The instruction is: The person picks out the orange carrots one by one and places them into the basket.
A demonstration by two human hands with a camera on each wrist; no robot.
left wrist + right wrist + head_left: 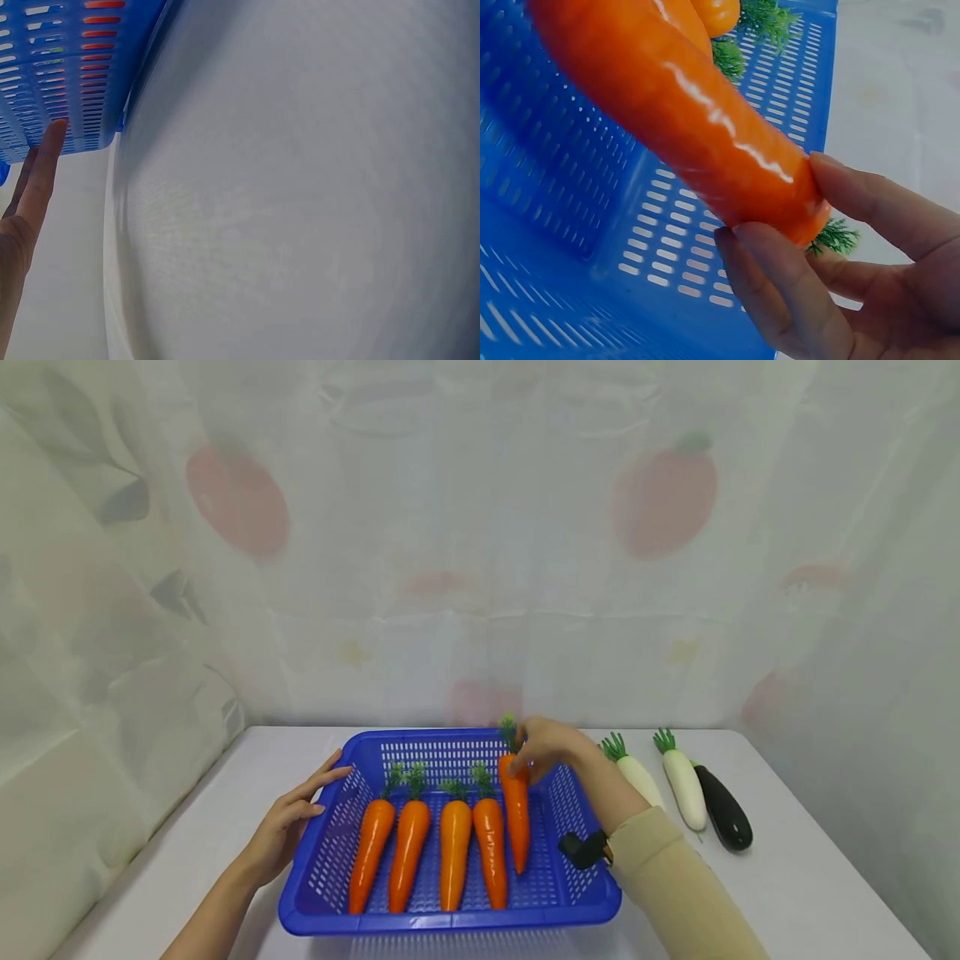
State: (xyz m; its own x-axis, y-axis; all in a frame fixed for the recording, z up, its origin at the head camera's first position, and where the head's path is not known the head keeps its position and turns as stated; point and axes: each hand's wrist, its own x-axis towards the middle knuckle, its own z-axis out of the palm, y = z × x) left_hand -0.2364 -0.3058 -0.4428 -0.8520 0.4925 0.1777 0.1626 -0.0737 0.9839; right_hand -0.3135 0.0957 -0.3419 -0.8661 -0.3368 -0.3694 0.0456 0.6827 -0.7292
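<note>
A blue plastic basket (450, 922) stands on the table with several orange carrots inside, laid side by side with green tops toward the back. My right hand (546, 747) pinches one carrot (516, 810) near its leafy end, at the right of the row. In the right wrist view, the thumb and fingers of the right hand (855, 277) clasp the thick end of that carrot (697, 127). My left hand (288, 818) rests against the basket's left side, fingers extended along the rim. The left wrist view shows the fingers of the left hand (34, 195) touching the slotted wall (82, 75).
To the right of the basket lie two white radishes, one partly behind my right forearm (639, 777) and another (686, 789) beside a dark eggplant (723, 810). The white table (795, 877) ends at a printed curtain (480, 568) behind.
</note>
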